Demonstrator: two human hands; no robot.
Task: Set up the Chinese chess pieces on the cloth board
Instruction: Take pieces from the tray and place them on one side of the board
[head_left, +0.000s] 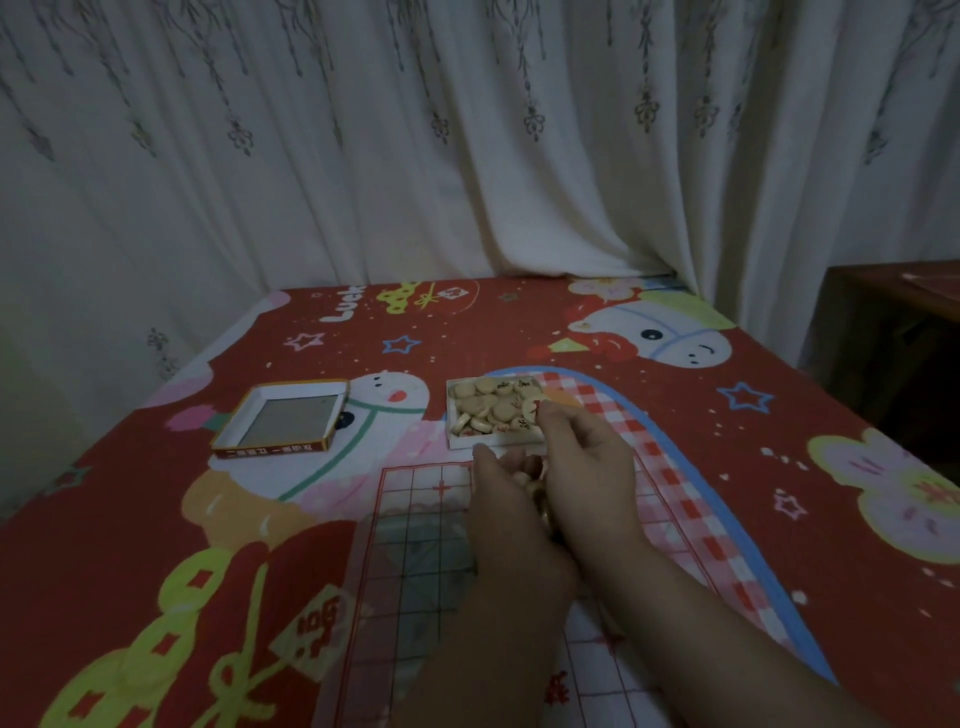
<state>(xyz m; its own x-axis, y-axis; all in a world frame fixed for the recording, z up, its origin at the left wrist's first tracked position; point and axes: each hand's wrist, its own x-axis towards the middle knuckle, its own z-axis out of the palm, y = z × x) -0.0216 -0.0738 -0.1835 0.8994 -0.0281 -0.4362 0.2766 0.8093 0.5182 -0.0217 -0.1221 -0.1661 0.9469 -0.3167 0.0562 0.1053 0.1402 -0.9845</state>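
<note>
Curtain (467, 156): pale, with a faint hanging-flower print; it fills the upper half of the frame behind the surface.
Cover (156, 519): red cartoon-print cloth with stars and round-faced animals, spread over the lower half of the frame.
Wooden furniture (883, 338): dark piece at the right edge, beside the cover.
Cloth board (415, 545): translucent sheet with a red-lined grid, lying flat on the cover at lower centre. No pieces can be seen standing on the visible part; both forearms cross it.
Box lid (283, 418): lying open side up, left of centre, well apart from the board's far edge.
Box (483, 442): white tray just beyond the board's far edge, right of the lid.
Chess pieces (493, 408): pale round discs heaped in the box, some showing red or dark characters.
Left hand (511, 519): over the far end of the board, fingers curled around a handful of pieces (532, 486).
Right hand (589, 457): just right of the left hand and touching it, fingertips pinching a red-marked piece (532, 408) above the box's right end.
</note>
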